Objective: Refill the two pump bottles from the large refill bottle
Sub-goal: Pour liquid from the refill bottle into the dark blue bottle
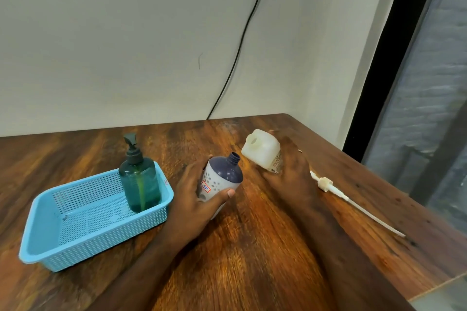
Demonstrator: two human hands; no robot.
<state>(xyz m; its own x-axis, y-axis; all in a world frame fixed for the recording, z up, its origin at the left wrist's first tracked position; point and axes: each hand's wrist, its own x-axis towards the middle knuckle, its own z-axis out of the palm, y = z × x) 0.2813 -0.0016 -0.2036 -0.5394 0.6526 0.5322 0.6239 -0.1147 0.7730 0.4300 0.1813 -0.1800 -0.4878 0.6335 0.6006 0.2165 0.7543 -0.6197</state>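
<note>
Refill bottle [261, 153] tilted over desk [252, 247], right hand [290, 174] fingers wrapped round body. Left hand [194, 199] grips open pump bottle [221, 182]. Smooth plastic, likely slippery, so you grip mid-body.

Left hand [195, 199] grips uncapped pump bottle [220, 180]; right hand [293, 171] tilts refill bottle [261, 151].

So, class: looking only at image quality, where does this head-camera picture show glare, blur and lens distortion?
Head view: soft glare on the wooden table between the forearms; slight motion blur on the refill bottle and the right hand gripping it; wide-angle bending of the black cable and the window frame.
</note>
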